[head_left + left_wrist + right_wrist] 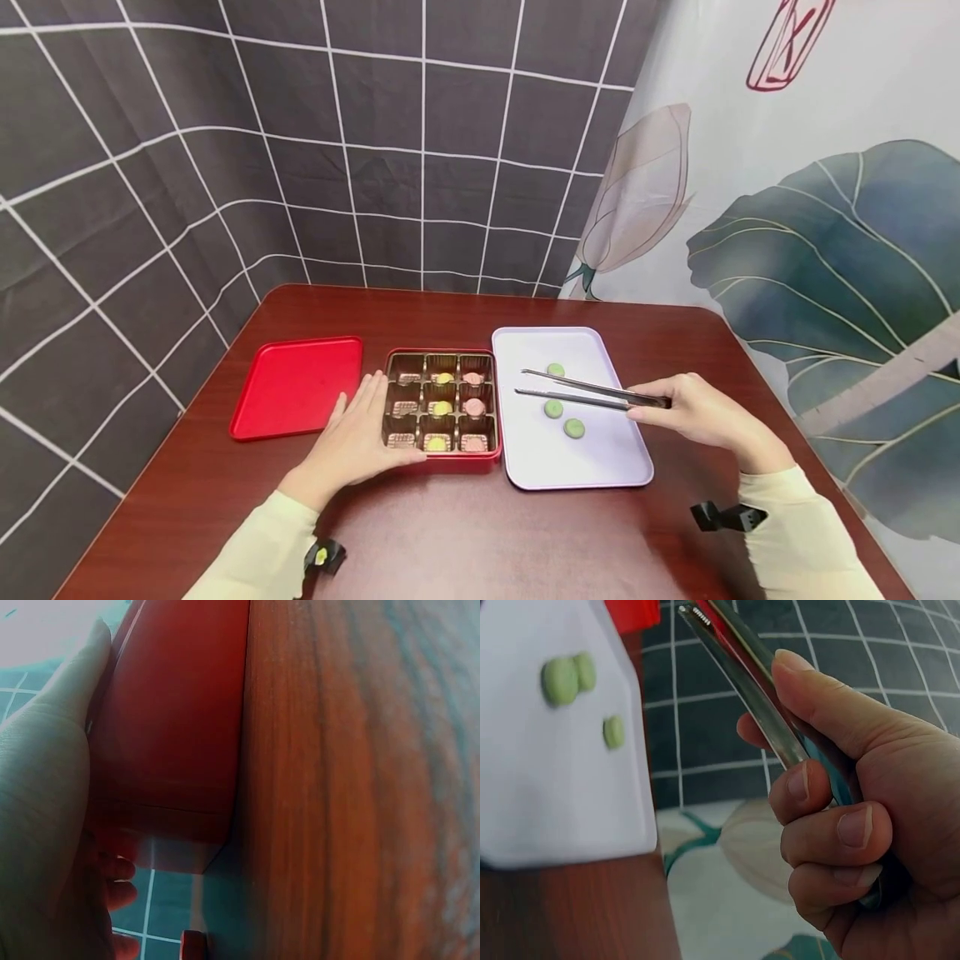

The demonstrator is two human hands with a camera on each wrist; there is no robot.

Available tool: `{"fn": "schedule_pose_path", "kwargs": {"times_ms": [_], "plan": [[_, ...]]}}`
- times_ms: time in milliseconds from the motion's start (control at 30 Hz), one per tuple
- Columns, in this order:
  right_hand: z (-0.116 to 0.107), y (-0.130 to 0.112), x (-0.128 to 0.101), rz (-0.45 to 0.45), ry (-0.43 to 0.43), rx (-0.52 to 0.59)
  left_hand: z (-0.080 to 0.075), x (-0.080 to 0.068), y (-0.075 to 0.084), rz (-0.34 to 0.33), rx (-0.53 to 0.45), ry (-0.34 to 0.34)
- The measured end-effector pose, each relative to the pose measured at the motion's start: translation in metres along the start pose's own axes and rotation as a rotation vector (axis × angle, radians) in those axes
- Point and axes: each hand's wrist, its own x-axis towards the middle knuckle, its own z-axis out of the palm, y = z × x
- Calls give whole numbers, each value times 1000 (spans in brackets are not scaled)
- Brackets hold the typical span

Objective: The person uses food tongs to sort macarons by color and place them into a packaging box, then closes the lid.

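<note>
Tongs (592, 390) of bright metal lay in the right hand (705, 414), held by their near end with the fingers (832, 825) curled round both arms and the thumb laid along the top. Their tips stood apart over the lilac tray (592, 471), between the far green sweet (556, 369) and the two nearer ones (553, 407) (574, 427), touching none of them as far as the head view showed. The sweets looked small, light and probably soft enough to dent, so a gentle squeeze across the round sides, with the ridged tips (699, 615) level, would likely suit them; the smooth metal might let one slip if it was pinched off-centre.

Left of the tray sat the red tin (442, 457) with its brown divided insert, several cells holding yellow, pink and brownish pieces. The left hand (358, 437) rested flat and spread against the tin's left wall, fingers straight, steadying it on the dark wooden tabletop (465, 542). Further left lay the red lid (296, 385).
</note>
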Motion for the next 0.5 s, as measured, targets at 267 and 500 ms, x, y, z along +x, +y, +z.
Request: {"fn": "schedule_pose_path", "kwargs": {"times_ms": [267,500], "plan": [[-7,19,-23,46,-3,-31,0,2,-1,9,10,4],[-9,30,-39,54,26,-51,1,1,0,8,15,3]]}}
